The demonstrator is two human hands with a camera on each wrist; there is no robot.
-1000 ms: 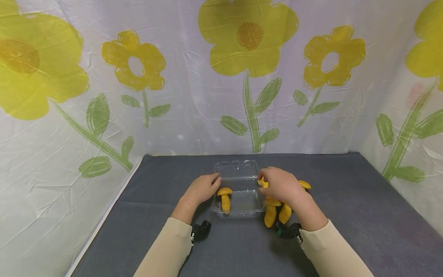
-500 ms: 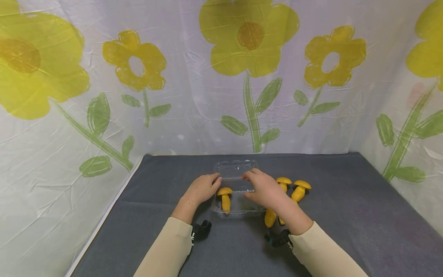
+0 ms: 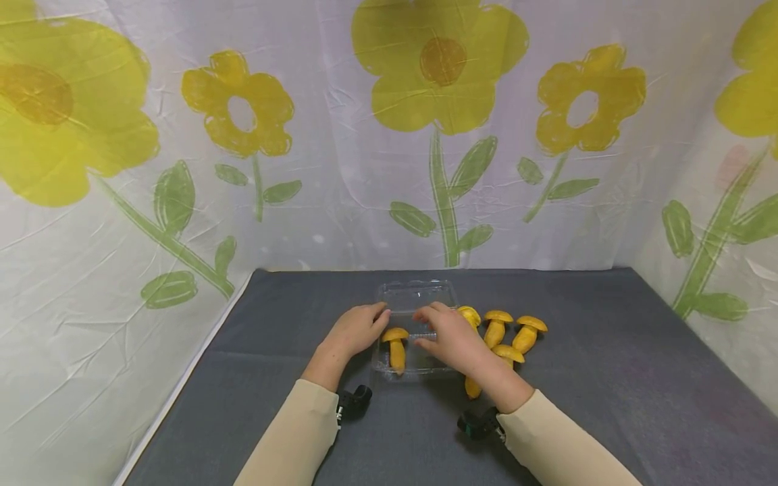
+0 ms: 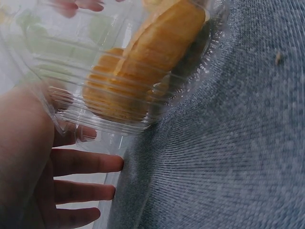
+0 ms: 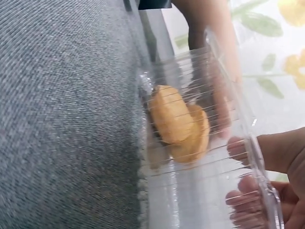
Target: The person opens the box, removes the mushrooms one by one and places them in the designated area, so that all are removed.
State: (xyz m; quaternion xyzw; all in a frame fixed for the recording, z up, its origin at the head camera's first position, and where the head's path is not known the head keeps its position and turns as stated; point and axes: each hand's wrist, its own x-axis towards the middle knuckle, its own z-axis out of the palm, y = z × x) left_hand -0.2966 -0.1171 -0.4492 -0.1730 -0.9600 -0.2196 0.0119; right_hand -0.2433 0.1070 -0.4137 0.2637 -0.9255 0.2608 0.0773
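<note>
A clear plastic clamshell box (image 3: 419, 371) lies opened out on the table, its lid (image 3: 416, 291) toward the back. One yellow mushroom (image 3: 397, 354) lies at the left end of the box, also seen through the ribbed wall as a mushroom (image 4: 162, 45) and a mushroom (image 5: 174, 117). My left hand (image 3: 349, 334) is at the box's left edge, fingers extended; its thumb is partly behind plastic. Over the box's right part, my right hand (image 3: 452, 341) has thumb and fingers apart, with nothing visible between them. Its fingertips (image 5: 243, 202) show through the clear wall.
Right of the box lie several yellow mushrooms (image 3: 529, 331), some partly hidden by my right hand and forearm. A dark grey cloth (image 3: 292, 304) covers the table. A white curtain (image 3: 340, 223) with printed yellow flowers surrounds the back and sides.
My right hand has moved left from the mushrooms on the right to above the box, bringing no visible mushroom. More of that group now shows. My left hand has stayed put.
</note>
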